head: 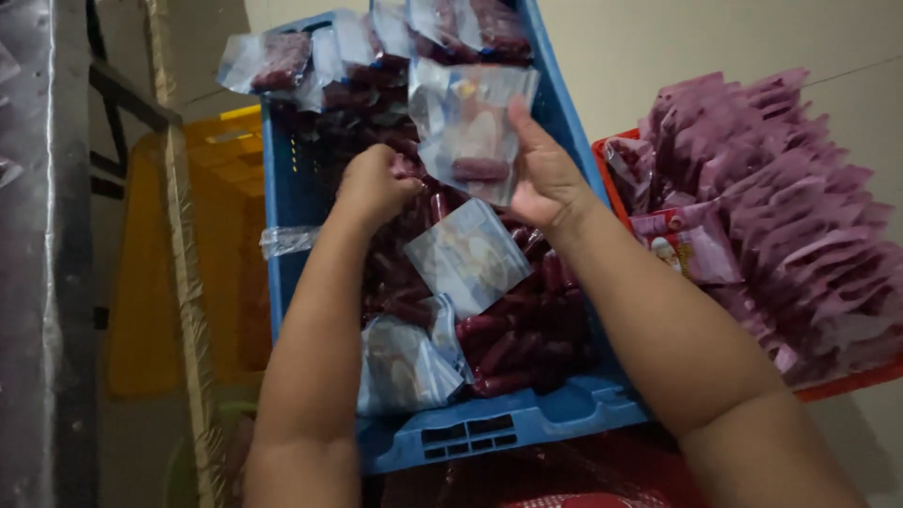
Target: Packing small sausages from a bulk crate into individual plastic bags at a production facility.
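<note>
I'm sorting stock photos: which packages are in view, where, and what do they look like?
Clear pouch: in right hand, holding dark red sausages.
Printed pouches: lying in blue crate, flat, bluish.
Pink pouches: stacked in red tray at right.
Left hand: fisted among loose sausages.

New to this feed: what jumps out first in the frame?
The blue crate in the centre, heaped with dark red sausages and clear plastic pouches. Above it the right hand holds up a clear pouch with one sausage inside, while the left hand is closed among the sausages. At right, a red tray carries a big stack of purple packets.
</note>
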